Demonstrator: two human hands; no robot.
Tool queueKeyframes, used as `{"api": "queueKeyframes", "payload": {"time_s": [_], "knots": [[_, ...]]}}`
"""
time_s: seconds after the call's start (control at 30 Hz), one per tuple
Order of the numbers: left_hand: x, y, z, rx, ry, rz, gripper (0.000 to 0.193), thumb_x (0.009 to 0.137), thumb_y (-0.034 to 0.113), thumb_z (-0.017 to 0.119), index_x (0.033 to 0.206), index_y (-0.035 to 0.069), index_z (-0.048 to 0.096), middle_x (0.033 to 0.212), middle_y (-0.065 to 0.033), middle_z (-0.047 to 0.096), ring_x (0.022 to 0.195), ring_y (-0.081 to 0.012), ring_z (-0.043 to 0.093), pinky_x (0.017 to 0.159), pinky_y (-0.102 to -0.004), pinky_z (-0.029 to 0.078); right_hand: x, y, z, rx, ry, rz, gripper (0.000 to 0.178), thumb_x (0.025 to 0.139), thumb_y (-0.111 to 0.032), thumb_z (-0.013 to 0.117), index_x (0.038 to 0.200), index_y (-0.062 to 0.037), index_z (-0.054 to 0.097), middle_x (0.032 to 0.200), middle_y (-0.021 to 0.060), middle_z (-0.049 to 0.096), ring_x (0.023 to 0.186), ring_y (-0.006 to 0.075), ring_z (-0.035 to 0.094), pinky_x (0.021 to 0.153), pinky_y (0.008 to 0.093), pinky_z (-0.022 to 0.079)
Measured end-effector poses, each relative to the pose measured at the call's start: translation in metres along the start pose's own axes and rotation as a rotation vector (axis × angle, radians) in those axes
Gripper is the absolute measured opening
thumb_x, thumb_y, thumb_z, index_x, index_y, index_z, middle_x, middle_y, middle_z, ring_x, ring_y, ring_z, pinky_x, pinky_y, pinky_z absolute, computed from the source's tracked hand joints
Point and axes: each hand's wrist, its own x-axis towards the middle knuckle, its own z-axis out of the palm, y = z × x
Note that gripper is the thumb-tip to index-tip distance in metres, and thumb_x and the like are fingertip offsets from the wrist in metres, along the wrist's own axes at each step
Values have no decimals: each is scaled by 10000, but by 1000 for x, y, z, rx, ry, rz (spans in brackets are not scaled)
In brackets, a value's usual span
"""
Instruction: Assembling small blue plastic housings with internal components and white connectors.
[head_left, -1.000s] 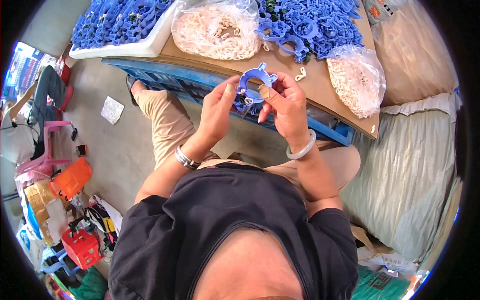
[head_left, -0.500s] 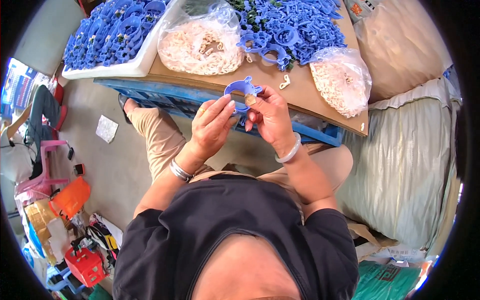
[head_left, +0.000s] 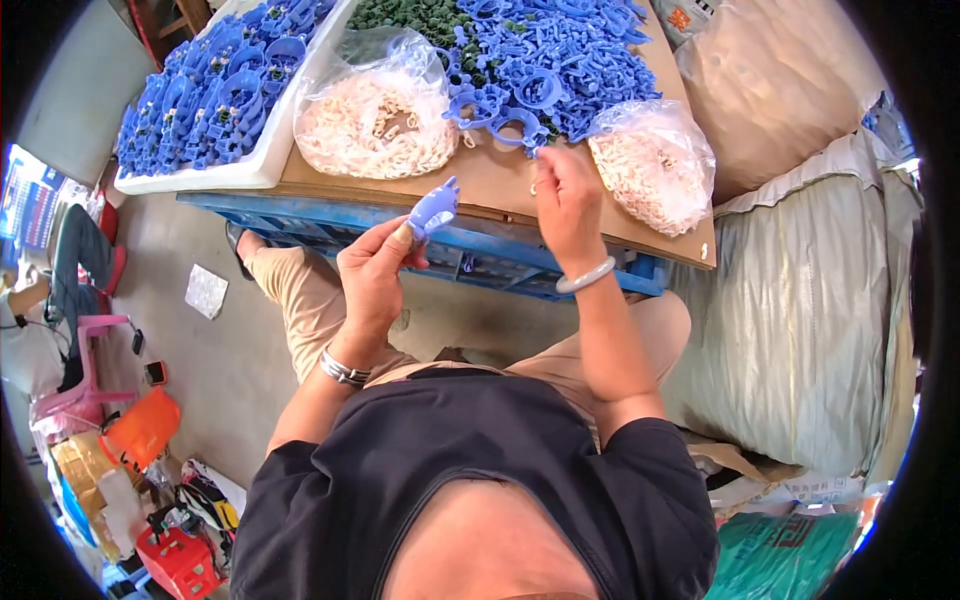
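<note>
My left hand point(head_left: 374, 278) is closed on a blue plastic ring part point(head_left: 436, 208), pinched between thumb and fingers in front of the table edge. The part stands tilted, with small lugs on its rim. Over the front of the table, my right hand point(head_left: 572, 212) has its fingers closed at a small cream plastic clip point(head_left: 535, 188); the fingers partly hide it. Just beyond that hand lie loose blue ring parts point(head_left: 517, 127) and a big heap of small blue parts point(head_left: 570, 65). A clear bag of cream clips point(head_left: 655, 165) sits right of it.
Another clear bag of cream clips point(head_left: 375, 135) stands on the brown board point(head_left: 490, 190). At the left is a white foam tray point(head_left: 200, 180) of blue assemblies point(head_left: 215, 95). Dark green parts point(head_left: 410, 20) lie behind. Large sacks point(head_left: 790, 330) flank the right side; a blue crate point(head_left: 330, 232) supports the board.
My right hand has left the blue ring part and reached forward to the cream clip on the board. My left hand has drawn the ring part left and slightly nearer, turning it.
</note>
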Motion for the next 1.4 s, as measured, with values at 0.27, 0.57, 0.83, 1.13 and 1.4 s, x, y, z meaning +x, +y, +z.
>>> {"api": "queueKeyframes", "payload": {"time_s": [0.27, 0.57, 0.83, 1.13, 1.4], "knots": [[-1, 3, 8, -196, 39, -308, 201, 852, 142, 518, 912, -44, 563, 830, -148, 616, 614, -227, 603, 522, -292, 516, 20, 42, -14, -787, -12, -47, 365, 736, -43, 488, 1101, -23, 492, 1141, 130, 503, 978, 310, 493, 829, 412, 407], [-3, -1, 8, -287, 33, -422, 217, 863, 177, 510, 866, -37, 539, 759, -151, 597, 641, -259, 613, 537, -314, 533, 13, 47, -25, -550, -97, -96, 315, 678, 57, 476, 973, -25, 551, 882, 154, 538, 841, 341, 516, 715, 385, 436], [-4, 0, 12, -368, -21, -430, 260, 879, 208, 482, 914, -48, 512, 793, -170, 594, 676, -290, 619, 538, -323, 537, 19, 52, -29, -386, 126, -282, 194, 716, 51, 486, 899, -4, 518, 867, 127, 552, 786, 295, 532, 674, 352, 441], [-4, 4, 13, -552, -52, -472, 260, 897, 211, 438, 956, -36, 494, 820, -184, 597, 694, -315, 619, 552, -345, 536, -1, 0, -22, 762, -187, 246, 203, 826, -62, 550, 1004, 33, 566, 766, 66, 583, 546, 62, 477, 456, 168, 367], [-5, 10, 17, -574, 16, -482, 249, 892, 200, 450, 943, -39, 493, 816, -181, 593, 665, -304, 616, 551, -342, 539, -19, -36, -6, 552, -261, 112, 156, 800, 35, 530, 950, 38, 571, 797, 71, 599, 664, 91, 554, 553, 220, 461]]}}
